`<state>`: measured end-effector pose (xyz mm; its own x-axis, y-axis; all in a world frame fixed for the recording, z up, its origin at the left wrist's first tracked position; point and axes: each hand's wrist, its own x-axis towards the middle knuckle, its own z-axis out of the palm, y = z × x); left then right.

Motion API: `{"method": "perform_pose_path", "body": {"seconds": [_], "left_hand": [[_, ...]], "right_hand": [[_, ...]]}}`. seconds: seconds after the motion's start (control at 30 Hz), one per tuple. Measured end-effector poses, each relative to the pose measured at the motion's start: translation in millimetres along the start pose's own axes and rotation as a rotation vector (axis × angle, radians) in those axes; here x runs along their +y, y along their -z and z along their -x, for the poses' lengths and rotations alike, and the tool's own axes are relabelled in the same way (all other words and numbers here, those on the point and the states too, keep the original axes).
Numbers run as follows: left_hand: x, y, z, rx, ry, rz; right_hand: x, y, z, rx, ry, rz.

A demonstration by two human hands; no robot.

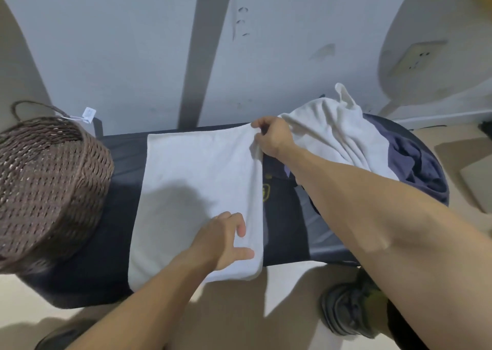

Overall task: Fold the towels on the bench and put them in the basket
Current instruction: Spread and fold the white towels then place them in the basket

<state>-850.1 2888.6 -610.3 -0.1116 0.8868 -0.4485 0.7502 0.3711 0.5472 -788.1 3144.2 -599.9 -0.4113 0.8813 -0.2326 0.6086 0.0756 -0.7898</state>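
1. A white towel (197,190) lies flat across a dark padded bench (287,216), just right of a brown wicker basket (50,179) that stands on the bench's left end.
2. The right hand (271,136) pinches the towel's far right corner between thumb and fingers, lifting that edge a little.
3. The left hand (226,240) rests near the towel's near right corner — fingers spread, palm down, pressing the cloth.
4. Judged from this, the step is a fold: the right edge would likely be carried leftward, toward the basket. To do it well, take the near corner in a pinch too, move both corners together, match edge to edge, then smooth the crease.
5. Farther right of the basket, beyond the flat towel, a second white towel (338,134) lies crumpled over dark blue cloth (415,168) — unfolded.
6. The basket's inside is hidden from this angle; its contents cannot be told. A small white tag (88,114) hangs at its rim.
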Motion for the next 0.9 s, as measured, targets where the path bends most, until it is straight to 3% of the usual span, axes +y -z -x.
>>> {"method": "perform_pose_path", "body": {"seconds": [0.17,0.23,0.3,0.33,0.4,0.47,0.67,0.8,0.9], "left_hand": [[0.7,2.0,0.8,0.017,-0.013,0.000],[1.4,0.5,2.2,0.047,-0.007,0.012],[1.2,-1.9,2.5,0.075,0.013,0.023],[1.0,-3.3,2.2,0.087,0.020,0.030],[-0.1,-7.4,2.2,0.112,0.025,0.050],[-2.5,-11.9,3.3,0.150,0.016,0.098],[-11.5,-18.5,5.8,0.222,0.066,0.295],[-2.3,-14.1,8.4,0.228,0.097,0.265],[6.9,-9.3,11.5,0.232,0.108,0.244]], "right_hand": [[-3.0,7.2,10.4,-0.119,0.081,0.159],[-7.9,12.5,38.9,0.048,0.096,0.061],[-1.7,14.3,79.9,0.184,0.048,0.121],[3.3,15.0,101.1,0.109,-0.012,0.220],[8.0,12.1,142.8,-0.250,-0.244,0.375],[9.8,4.0,171.8,-0.515,-0.407,0.379],[21.3,-14.8,201.3,-0.285,-0.136,0.064],[26.4,-16.6,209.6,-0.169,-0.266,-0.189],[27.7,-14.8,219.9,-0.304,-0.454,-0.458]]}}
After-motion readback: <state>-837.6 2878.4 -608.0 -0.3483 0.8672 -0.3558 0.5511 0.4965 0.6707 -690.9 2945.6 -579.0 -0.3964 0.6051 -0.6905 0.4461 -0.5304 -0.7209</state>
